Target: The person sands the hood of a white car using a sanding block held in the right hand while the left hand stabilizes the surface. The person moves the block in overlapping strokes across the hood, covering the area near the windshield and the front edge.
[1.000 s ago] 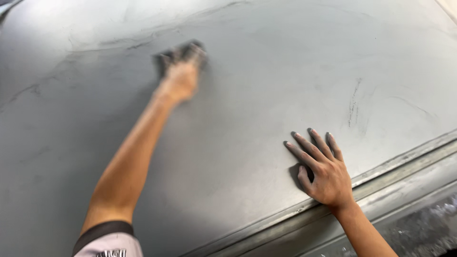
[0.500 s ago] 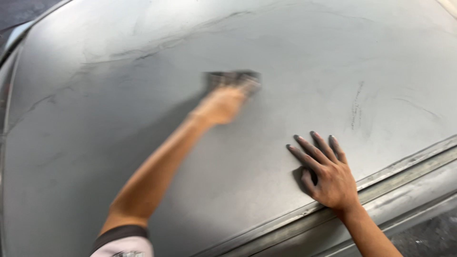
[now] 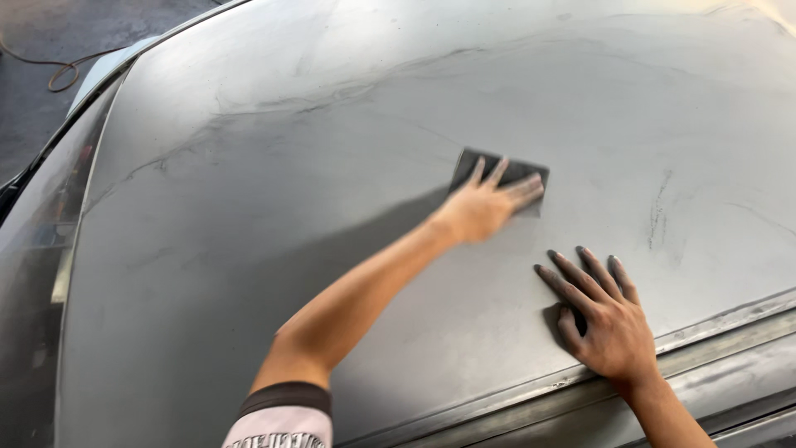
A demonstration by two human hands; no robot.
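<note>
A large grey, dusty car body panel [image 3: 332, 166] with dark sanding streaks fills the view. My left hand [image 3: 485, 203] reaches out over it and presses flat on a dark rectangular sanding sheet [image 3: 506, 170], fingers spread on top of the sheet. My right hand [image 3: 601, 319], smeared with grey dust, rests palm down on the panel just inside its near edge, fingers apart and holding nothing. The two hands are about a hand's length apart.
A metal trim strip and gutter [image 3: 730, 332] run along the panel's near right edge. Sloping glass [image 3: 33, 249] borders the panel on the left. A looped cable [image 3: 62, 70] lies on the dark ground at the upper left.
My left hand has slid the sanding sheet to the right and closer to me, toward my right hand. My right hand has stayed planted on the panel.
</note>
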